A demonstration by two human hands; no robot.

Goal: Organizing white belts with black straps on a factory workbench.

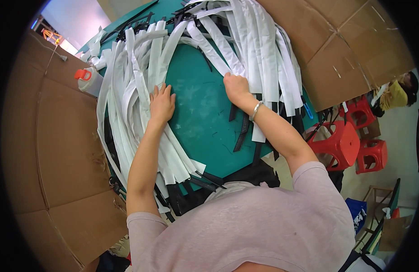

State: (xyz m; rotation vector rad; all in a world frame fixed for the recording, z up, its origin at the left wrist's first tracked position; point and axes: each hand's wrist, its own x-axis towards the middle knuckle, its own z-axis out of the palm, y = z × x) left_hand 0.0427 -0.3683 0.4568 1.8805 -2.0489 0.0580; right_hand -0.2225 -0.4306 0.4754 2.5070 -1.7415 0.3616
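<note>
Two bunches of white strips [266,63] at left and upper right of frame: spreading the left hand [162,105] over one, pinching the other's strips in the right hand [238,90]. Seemingly sitting partway: lying bunched but with ends uneven, leaving the remainder unclear. Working over a green table [196,111] at centre, between cardboard [67,149] at left and upper right, with red stools [344,143] at right.

The top edge crops some white strips [258,50]; the right hand [237,89] hides its fingertips.
</note>
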